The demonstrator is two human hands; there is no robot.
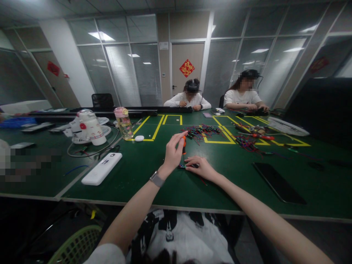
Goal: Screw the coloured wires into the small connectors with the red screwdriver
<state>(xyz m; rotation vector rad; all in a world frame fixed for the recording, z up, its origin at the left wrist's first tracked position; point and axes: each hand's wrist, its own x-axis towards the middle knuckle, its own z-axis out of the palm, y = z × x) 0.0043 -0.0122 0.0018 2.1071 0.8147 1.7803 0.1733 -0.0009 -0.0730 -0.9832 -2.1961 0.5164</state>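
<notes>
My left hand (174, 148) is closed round the orange-and-black handle of a screwdriver (184, 146), which stands nearly upright over the table. Its thin shaft points down to a small dark electronic part (182, 167) lying on the green tabletop. With bent fingers, my right hand (202, 168) grips that part from the right and rests on the table. A short red wire (204, 181) sticks out below this hand. Fingers cover much of the small part, so its exact kind and the screwdriver's tip are hard to make out.
Beyond my hands lies a heap of red-and-black wired parts (202, 132), with another wire bundle (247, 142) to its right. A white power bank (102, 168), a drinking bottle (123, 124) and a white jug (92, 128) stand left; a black phone (278, 182) lies right. Two people sit opposite.
</notes>
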